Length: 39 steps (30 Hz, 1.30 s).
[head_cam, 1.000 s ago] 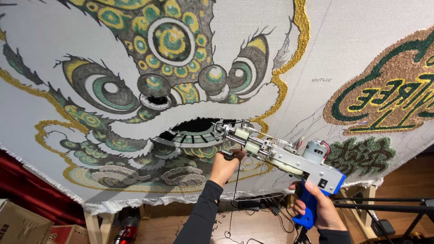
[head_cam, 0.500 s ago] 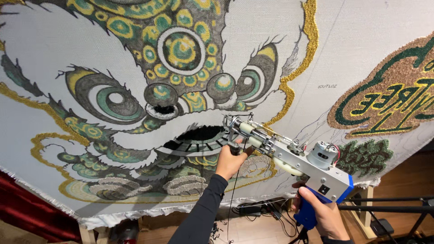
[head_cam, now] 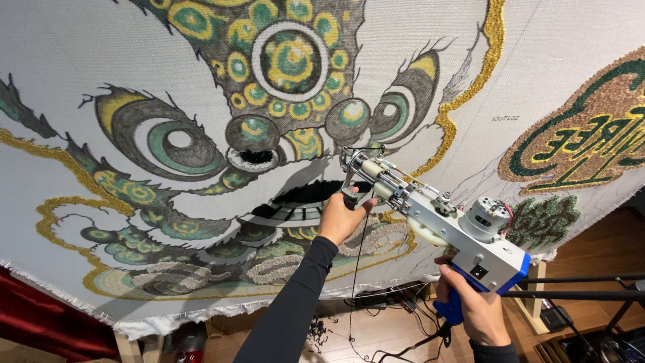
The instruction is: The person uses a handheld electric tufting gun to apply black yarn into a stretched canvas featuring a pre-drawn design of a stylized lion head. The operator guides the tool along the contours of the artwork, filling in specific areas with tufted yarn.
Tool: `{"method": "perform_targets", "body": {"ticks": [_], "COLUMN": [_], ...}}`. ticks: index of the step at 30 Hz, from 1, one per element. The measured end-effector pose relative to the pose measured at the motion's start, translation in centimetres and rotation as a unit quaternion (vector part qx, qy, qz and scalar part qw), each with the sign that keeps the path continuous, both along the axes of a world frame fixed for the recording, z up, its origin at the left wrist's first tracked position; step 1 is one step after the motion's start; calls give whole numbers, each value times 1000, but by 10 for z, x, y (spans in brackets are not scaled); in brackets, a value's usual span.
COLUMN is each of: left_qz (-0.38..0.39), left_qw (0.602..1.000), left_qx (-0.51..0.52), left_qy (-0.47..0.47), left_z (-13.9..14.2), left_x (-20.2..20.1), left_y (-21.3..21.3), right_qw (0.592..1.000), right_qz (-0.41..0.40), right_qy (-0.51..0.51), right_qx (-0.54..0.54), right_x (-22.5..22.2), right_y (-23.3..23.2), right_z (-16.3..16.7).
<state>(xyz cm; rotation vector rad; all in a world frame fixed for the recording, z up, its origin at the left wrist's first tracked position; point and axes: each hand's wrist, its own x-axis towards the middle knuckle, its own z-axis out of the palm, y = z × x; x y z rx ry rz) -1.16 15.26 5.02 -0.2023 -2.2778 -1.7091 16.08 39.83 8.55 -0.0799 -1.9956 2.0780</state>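
Note:
A large white tufting cloth [head_cam: 101, 74] stretched on a frame carries a lion-like face tufted in green, yellow, grey and black yarn. A silver and blue tufting gun [head_cam: 440, 218] points its needle end at the black mouth patch [head_cam: 316, 193] near the middle of the face. My left hand [head_cam: 342, 216] grips the gun's front handle just under the needle end. My right hand [head_cam: 474, 309] is closed around the blue rear grip below the motor. A thin black yarn strand [head_cam: 356, 269] hangs down from the gun's front.
A second tufted patch in green and gold [head_cam: 584, 138] sits on the cloth at the right, with a dark green tufted shape [head_cam: 541, 222] below it. Under the cloth's frayed lower edge lie cables [head_cam: 396, 316] on a wooden floor. A black metal bar [head_cam: 578, 294] crosses at lower right.
The view has shifted, so the face sits lower and closer. Both hands and the gun have moved up the cloth, with its tip now at the upper right edge of the black mouth patch.

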Motion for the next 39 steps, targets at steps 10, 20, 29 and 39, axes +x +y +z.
{"method": "perform_targets", "body": {"ticks": [10,20,29,39], "left_qz": [-3,-25,-38,-31], "left_qw": [998,999,997,997], "left_qx": [-31,-14,-33,-16], "left_qy": [-54,-35,-61,-70], "left_z": [5,-2,-8,-16], "left_x": [-4,-2,5,13], "left_y": [-7,-2,0,-6], "right_qw": [1000,1000,999,999], "right_qz": [-5,-23,-37,-37], "right_qy": [-9,3,-22,-19], "right_qx": [-17,0,-10,3], "right_x": [1,9,17,19], "right_y": [-12,-11,-13,-13], "right_z": [2,0,-5,-22]}}
